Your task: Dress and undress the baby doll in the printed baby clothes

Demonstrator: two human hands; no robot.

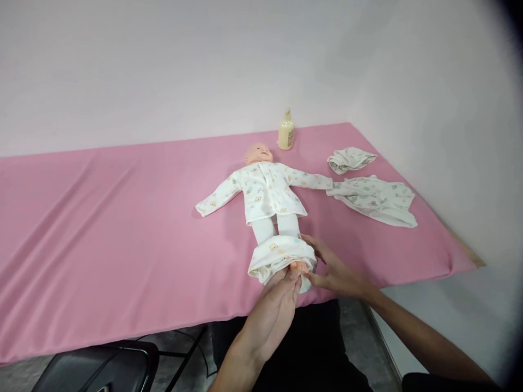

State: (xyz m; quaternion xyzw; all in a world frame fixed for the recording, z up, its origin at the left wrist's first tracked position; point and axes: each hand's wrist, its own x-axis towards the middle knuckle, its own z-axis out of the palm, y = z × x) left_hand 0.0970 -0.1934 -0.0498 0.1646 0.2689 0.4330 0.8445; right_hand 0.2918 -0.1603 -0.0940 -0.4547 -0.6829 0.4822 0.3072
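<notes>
A baby doll (259,154) lies on its back, wearing a white patterned shirt (261,190) with long sleeves. Matching baby pants (280,247) are bunched around its lower legs, and its white thighs show above them. My left hand (278,299) has its fingers closed at the leg opening, on the doll's foot (300,267). On the right side of the pants, my right hand (333,272) grips the cloth between thumb and fingers. The doll's other foot is hidden in the cloth.
A pink cloth (163,228) covers the table. Behind the doll's head stands a pump bottle (286,133). Two patterned white garments, one folded (351,159) and one spread out (376,198), lie at the right. A black chair (98,367) is below the front edge.
</notes>
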